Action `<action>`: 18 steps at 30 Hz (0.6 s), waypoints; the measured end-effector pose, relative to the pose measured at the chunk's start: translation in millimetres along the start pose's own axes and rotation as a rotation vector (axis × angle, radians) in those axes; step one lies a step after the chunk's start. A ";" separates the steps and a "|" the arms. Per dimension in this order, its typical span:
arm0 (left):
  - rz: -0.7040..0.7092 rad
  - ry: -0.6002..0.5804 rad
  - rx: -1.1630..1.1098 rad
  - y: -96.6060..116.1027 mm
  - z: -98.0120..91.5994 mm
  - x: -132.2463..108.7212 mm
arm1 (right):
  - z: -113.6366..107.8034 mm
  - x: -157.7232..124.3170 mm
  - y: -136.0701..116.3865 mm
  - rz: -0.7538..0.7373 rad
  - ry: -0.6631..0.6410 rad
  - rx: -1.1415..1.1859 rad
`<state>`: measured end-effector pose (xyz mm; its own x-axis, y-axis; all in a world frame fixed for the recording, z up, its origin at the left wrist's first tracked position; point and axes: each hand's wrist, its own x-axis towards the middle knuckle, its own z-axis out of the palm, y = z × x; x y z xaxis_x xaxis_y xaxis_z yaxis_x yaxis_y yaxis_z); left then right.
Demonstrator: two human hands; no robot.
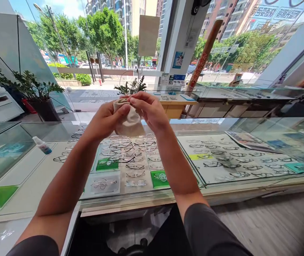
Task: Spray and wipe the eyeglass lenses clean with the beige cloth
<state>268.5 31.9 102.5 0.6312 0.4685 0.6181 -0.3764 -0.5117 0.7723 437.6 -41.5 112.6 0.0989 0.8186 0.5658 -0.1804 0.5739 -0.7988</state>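
A small cream cloth pouch (131, 124) hangs above the glass display counter, held up between both hands. My left hand (108, 119) grips its left side, the thumb lying across the front near the top. At the gathered upper edge, the fingers of my right hand (152, 108) pinch the fabric. Folds bunch up around the pouch's mouth, and its lower part hangs loose. Whether anything lies inside the pouch is hidden. Rows of eyeglasses (135, 166) show under the glass below my hands.
On the counter's left stands a small white spray bottle (42, 145). A magazine (250, 140) lies on the right part of the counter. Green cards (159, 179) sit among the glasses. Beyond are a potted plant (44, 103), a second display case (237, 93) and large windows onto a street.
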 end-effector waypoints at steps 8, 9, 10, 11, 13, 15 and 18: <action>0.030 -0.018 -0.029 -5.1 7.9 -0.6 | 19.4 -3.3 9.9 -0.059 0.104 0.168; 0.048 0.000 -0.029 -7.4 10.3 -2.1 | 22.9 -4.3 11.2 -0.075 0.111 0.182; 0.064 0.013 -0.031 -9.2 12.3 -3.3 | 26.0 -5.4 12.0 -0.085 0.117 0.193; 0.074 0.018 -0.033 -10.4 13.9 -4.2 | 28.8 -6.5 12.4 -0.093 0.127 0.200; 0.086 0.012 -0.029 -12.5 15.7 -5.6 | 33.3 -8.9 12.4 -0.097 0.147 0.209; 0.106 0.027 -0.014 -15.3 16.6 -6.6 | 36.7 -10.9 12.5 -0.102 0.165 0.216; 0.136 0.105 0.026 -21.9 19.7 -7.9 | 40.8 -12.2 14.2 -0.113 0.186 0.242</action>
<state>285.1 25.2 77.8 0.5009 0.4660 0.7294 -0.4347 -0.5932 0.6776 393.8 -44.3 102.6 0.3045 0.7531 0.5832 -0.3830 0.6574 -0.6489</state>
